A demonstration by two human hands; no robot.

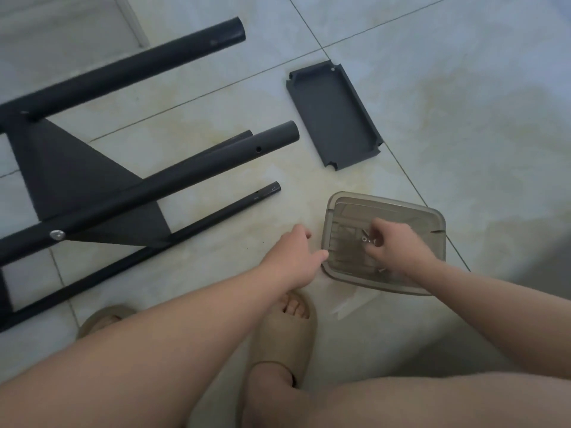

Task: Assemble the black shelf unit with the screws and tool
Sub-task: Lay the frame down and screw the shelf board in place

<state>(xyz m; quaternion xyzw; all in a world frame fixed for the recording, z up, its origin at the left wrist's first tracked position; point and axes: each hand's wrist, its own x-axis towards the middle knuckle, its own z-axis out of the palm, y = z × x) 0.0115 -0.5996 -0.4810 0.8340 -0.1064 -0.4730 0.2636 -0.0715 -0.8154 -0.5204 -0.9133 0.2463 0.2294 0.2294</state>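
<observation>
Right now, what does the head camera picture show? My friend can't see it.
A person's right hand pinches small screws inside a clear plastic box on a tiled floor, with the left hand beside the box. Black shelf parts lie to the left, a small black tray beyond the box.

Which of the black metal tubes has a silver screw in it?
The thick middle black tube, crossing the triangular black panel: a silver screw head shows near its left end; the others show none.
</observation>
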